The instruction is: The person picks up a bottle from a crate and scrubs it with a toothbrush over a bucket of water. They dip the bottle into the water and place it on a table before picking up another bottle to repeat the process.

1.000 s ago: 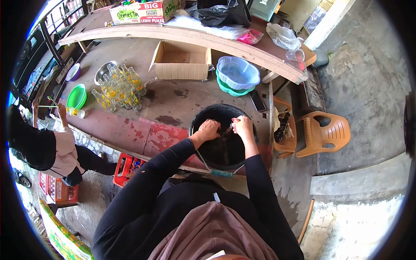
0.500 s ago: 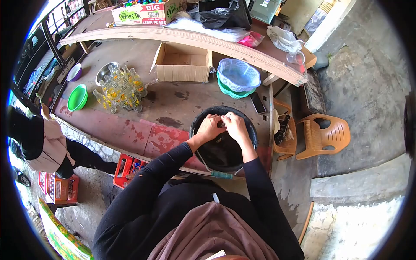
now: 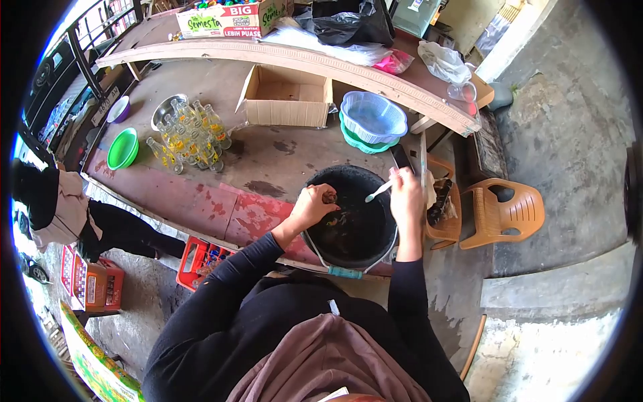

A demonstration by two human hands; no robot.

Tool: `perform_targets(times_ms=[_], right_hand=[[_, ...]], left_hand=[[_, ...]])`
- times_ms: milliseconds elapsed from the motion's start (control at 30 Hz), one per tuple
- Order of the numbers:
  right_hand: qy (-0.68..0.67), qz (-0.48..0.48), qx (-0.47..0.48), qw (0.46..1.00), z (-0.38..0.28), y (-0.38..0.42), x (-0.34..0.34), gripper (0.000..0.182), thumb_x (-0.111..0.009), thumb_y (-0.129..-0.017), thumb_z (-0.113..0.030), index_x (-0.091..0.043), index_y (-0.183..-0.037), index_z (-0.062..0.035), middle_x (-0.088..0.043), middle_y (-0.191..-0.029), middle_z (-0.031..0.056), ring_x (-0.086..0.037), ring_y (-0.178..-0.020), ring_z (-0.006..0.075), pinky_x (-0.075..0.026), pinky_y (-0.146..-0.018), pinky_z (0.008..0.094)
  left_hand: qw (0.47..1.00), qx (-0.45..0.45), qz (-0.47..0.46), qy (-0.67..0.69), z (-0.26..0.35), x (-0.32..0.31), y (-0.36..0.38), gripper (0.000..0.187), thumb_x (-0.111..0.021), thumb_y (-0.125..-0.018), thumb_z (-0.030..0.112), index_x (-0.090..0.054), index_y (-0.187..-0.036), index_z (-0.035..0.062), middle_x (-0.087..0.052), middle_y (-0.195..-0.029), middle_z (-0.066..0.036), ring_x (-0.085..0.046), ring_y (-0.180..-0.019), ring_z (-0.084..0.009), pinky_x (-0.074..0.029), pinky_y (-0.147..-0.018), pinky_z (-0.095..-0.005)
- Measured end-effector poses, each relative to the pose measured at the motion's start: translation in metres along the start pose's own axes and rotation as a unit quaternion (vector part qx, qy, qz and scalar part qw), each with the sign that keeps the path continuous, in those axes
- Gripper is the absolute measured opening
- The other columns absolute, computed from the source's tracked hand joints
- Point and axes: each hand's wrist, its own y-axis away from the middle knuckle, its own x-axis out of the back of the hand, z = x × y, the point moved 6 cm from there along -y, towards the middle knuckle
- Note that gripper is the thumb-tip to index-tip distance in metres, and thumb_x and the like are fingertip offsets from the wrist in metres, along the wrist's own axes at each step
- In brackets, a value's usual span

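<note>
A black bucket (image 3: pixel 351 234) with a wire handle stands at the near edge of the table, dark inside with small bits of something in it. Over its left rim my left hand (image 3: pixel 313 209) is closed round a small brown object (image 3: pixel 329 197) that I cannot make out. My right hand (image 3: pixel 406 201), at the bucket's right rim, grips a white brush (image 3: pixel 380 191) like a toothbrush, its head pointing left over the bucket. Beyond the right hand lies a phone (image 3: pixel 400 157), partly covered.
Glass bottles (image 3: pixel 191 137) stand grouped on the table (image 3: pixel 268 154) beside a green bowl (image 3: pixel 122 149). Behind are an open cardboard box (image 3: pixel 287 110) and stacked plastic baskets (image 3: pixel 374 115). Another person (image 3: pixel 60 208) stands at left; a chair (image 3: pixel 506 213) is at right.
My hands have moved apart. The right went right and now shows the brush; the left stays at the bucket with the brown object showing. The other person has shifted slightly.
</note>
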Motion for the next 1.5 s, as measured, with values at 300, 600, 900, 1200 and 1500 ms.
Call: perform_targets(times_ms=[300,600,900,1200,1500], right_hand=[[-0.219,-0.089,-0.138,0.962,0.046,0.044,-0.061,0.028,-0.052,-0.101,-0.027,-0.063,-0.099,-0.0013,-0.069,-0.079,0.0125,-0.064,-0.064,0.0199,-0.05,-0.061,0.0343],[-0.223,-0.089,0.063,0.969,-0.043,0.021,-0.008,0.021,-0.052,-0.101,-0.022,-0.059,-0.097,-0.0025,-0.066,-0.081,0.014,-0.063,-0.071,0.0331,-0.048,-0.066,0.0404],[-0.106,-0.176,0.203,0.957,-0.102,0.018,-0.036,0.016,-0.054,-0.097,-0.019,-0.057,-0.091,-0.0047,-0.066,-0.083,0.0139,-0.065,-0.079,0.0351,-0.05,-0.067,0.0447],[-0.093,-0.183,0.197,0.959,-0.089,0.039,-0.063,0.016,-0.053,-0.096,-0.018,-0.06,-0.094,-0.0043,-0.067,-0.094,0.015,-0.066,-0.082,0.0364,-0.053,-0.069,0.0451],[-0.19,-0.105,0.093,0.972,-0.056,0.05,-0.027,0.016,-0.051,-0.1,-0.014,-0.06,-0.094,-0.0017,-0.062,-0.087,0.0133,-0.064,-0.078,0.0307,-0.049,-0.068,0.0391]], left_hand=[[1.0,0.001,0.011,-0.009,-0.014,-0.005,0.008,0.035,-0.083,-0.07,0.01,-0.069,-0.1,0.0006,-0.072,-0.095,-0.014,-0.072,-0.088,-0.0256,-0.057,-0.081,-0.0332],[0.999,0.01,-0.004,0.03,-0.006,-0.01,0.008,0.048,-0.085,-0.069,0.013,-0.061,-0.11,0.002,-0.071,-0.091,-0.014,-0.072,-0.087,-0.0244,-0.057,-0.079,-0.0341],[0.999,-0.022,-0.008,-0.044,-0.009,-0.021,0.013,0.039,-0.084,-0.067,0.019,-0.061,-0.094,0.0015,-0.066,-0.083,-0.017,-0.065,-0.085,-0.0337,-0.052,-0.077,-0.0424],[0.99,-0.076,0.077,0.088,0.003,0.0,0.015,0.039,-0.08,-0.073,0.018,-0.064,-0.102,-0.0022,-0.065,-0.089,-0.018,-0.066,-0.081,-0.0339,-0.053,-0.072,-0.0408],[0.992,-0.121,-0.013,-0.034,0.02,-0.017,0.007,0.037,-0.072,-0.083,0.032,-0.066,-0.108,0.0051,-0.065,-0.096,-0.008,-0.056,-0.092,-0.0291,-0.049,-0.085,-0.0395]])
